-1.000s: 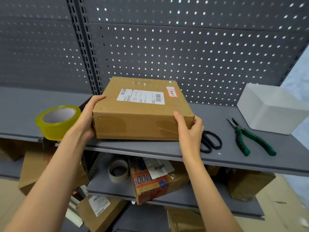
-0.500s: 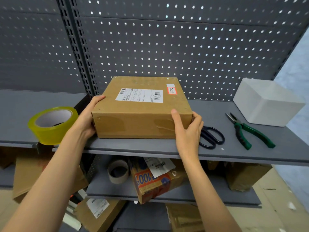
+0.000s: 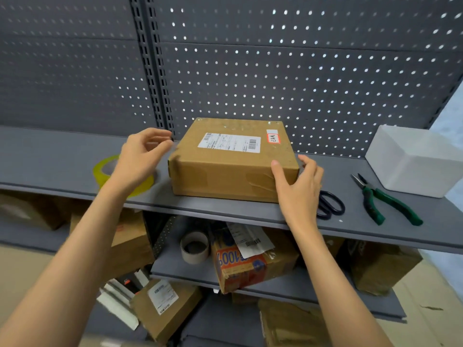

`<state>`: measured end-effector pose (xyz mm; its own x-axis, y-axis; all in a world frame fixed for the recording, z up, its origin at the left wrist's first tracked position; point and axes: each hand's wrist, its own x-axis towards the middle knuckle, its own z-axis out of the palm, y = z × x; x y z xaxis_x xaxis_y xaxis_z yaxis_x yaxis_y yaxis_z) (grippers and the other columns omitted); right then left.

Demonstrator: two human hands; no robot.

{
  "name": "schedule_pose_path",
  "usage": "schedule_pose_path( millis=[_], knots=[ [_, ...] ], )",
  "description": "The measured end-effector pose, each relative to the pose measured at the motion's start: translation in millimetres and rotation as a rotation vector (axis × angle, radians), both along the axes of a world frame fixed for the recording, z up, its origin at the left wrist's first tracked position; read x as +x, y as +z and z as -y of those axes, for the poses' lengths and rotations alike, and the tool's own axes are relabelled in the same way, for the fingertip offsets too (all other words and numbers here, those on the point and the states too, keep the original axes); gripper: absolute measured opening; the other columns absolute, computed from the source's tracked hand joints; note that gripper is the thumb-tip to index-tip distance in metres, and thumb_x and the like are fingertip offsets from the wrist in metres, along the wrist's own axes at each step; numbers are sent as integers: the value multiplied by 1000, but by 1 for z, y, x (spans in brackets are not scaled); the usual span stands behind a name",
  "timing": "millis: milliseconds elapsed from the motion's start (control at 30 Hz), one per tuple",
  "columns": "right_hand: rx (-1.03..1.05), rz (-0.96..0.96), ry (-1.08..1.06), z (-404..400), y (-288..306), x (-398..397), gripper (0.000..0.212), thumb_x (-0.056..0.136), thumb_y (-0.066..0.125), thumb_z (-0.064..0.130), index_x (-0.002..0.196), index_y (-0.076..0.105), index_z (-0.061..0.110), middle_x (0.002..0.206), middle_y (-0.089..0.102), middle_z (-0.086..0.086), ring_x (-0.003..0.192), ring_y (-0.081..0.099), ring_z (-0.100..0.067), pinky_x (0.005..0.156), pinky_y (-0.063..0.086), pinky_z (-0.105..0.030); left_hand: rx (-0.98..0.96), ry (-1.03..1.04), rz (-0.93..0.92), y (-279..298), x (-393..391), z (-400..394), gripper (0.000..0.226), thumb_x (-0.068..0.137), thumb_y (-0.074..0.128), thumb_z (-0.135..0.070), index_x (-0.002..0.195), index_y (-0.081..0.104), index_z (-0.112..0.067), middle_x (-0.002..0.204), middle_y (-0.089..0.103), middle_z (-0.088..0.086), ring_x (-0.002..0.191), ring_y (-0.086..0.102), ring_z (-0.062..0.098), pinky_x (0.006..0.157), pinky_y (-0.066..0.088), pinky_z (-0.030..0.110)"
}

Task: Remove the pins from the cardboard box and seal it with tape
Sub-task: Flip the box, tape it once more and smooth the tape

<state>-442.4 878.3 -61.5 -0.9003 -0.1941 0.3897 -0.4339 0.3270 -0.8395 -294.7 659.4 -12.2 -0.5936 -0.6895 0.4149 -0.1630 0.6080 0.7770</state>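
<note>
A brown cardboard box (image 3: 233,159) with a white shipping label and a small red-edged sticker lies flat on the grey shelf (image 3: 62,159). Small pins glint along its far top edge. My left hand (image 3: 141,157) hovers just left of the box, fingers loosely curled, holding nothing. My right hand (image 3: 298,186) sits at the box's front right corner, thumb on the front face, fingers spread beside the right side. A yellow tape roll (image 3: 105,171) stands behind my left wrist, partly hidden. Green-handled pliers (image 3: 383,199) lie to the right.
Black scissors (image 3: 330,205) lie behind my right hand. A white container (image 3: 413,159) stands at the far right. A perforated grey panel (image 3: 275,71) backs the shelf. Lower shelves hold several cardboard boxes and an empty tape core (image 3: 195,246).
My left hand has come off the box's left side and lifted away. My right hand has loosened at the front right corner. The box sits a little further back and turned slightly.
</note>
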Motion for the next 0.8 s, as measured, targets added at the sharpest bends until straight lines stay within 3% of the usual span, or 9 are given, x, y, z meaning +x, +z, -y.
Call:
schedule_pose_path(
  millis=[133, 300, 400, 567, 800],
  knots=[
    [119, -333, 9, 7, 6, 15, 40, 88, 58, 36, 120, 51, 14, 121, 47, -4, 111, 42, -18, 91, 37, -31, -307, 169, 175, -8, 30, -3, 21, 90, 57, -22, 108, 66, -14, 98, 68, 2, 91, 62, 17, 82, 51, 35],
    [187, -665, 34, 27, 5, 44, 19, 84, 59, 21, 98, 62, 8, 105, 58, -10, 103, 49, -26, 90, 34, -32, -458, 254, 301, -26, 62, -12, 21, 90, 56, -25, 105, 66, -16, 104, 68, 4, 98, 62, 25, 80, 51, 43],
    [216, -698, 134, 43, 5, 62, 19, 84, 58, 18, 98, 63, 7, 101, 59, -11, 100, 53, -27, 88, 41, -35, -557, 290, 383, -33, 72, -10, 24, 89, 58, -24, 110, 65, -15, 111, 66, 5, 103, 57, 30, 78, 45, 41],
    [241, -755, 228, 77, 13, 79, 15, 83, 58, 15, 94, 62, 6, 94, 60, -10, 90, 55, -26, 79, 45, -34, -655, 288, 457, -32, 74, 10, 28, 86, 60, -25, 110, 65, -10, 108, 65, 14, 96, 56, 37, 76, 42, 42],
    [242, -750, 200, 143, 20, 90, 12, 81, 58, 13, 91, 62, 8, 90, 60, -7, 85, 54, -25, 78, 38, -30, -651, 121, 511, -37, 61, 53, 41, 85, 58, -40, 115, 58, -12, 114, 65, 8, 103, 57, 29, 84, 40, 36]
  ],
)
